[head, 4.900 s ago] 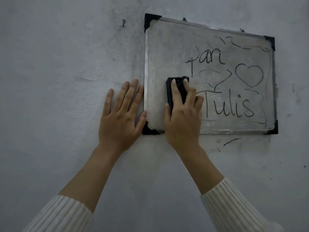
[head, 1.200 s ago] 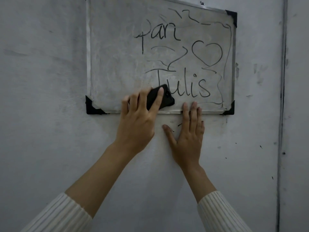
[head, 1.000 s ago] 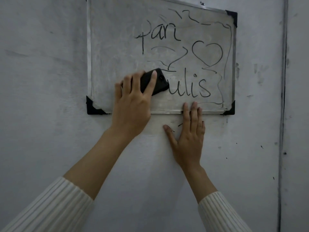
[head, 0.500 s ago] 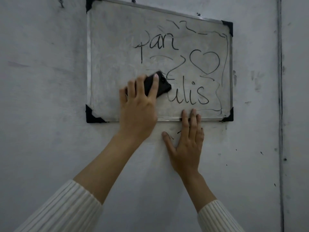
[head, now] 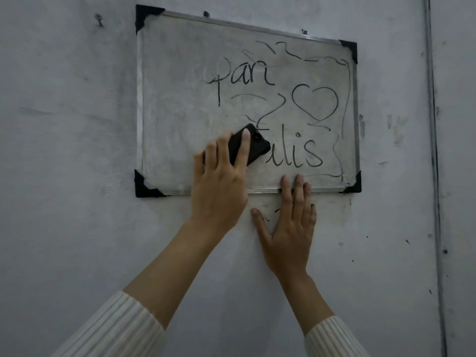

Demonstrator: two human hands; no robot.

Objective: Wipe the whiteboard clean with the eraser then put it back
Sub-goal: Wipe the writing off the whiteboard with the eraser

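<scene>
We see the whiteboard (head: 180, 99) smooth but dull and smeared, in a brushed metal frame (head: 139, 99) with black plastic corner caps (head: 144, 184) — the eraser (head: 257, 145) smooth black plastic, the wall (head: 64, 150) matt and scuffed, the sleeves (head: 116, 328) ribbed knit cloth.

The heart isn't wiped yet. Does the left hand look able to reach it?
Probably yes: left hand grips eraser on the board, lower left of the heart; only writing lies between, and the right hand rests below.

**Open board above, a hand across the lower edge**

The whiteboard (head: 175, 99) lies unobstructed above and right of the eraser (head: 257, 148) held by the left hand (head: 219, 186). Just below it, the right hand (head: 288, 233) lies flat on the wall (head: 77, 150), its fingertips (head: 284, 180) overlapping the bottom frame.
</scene>
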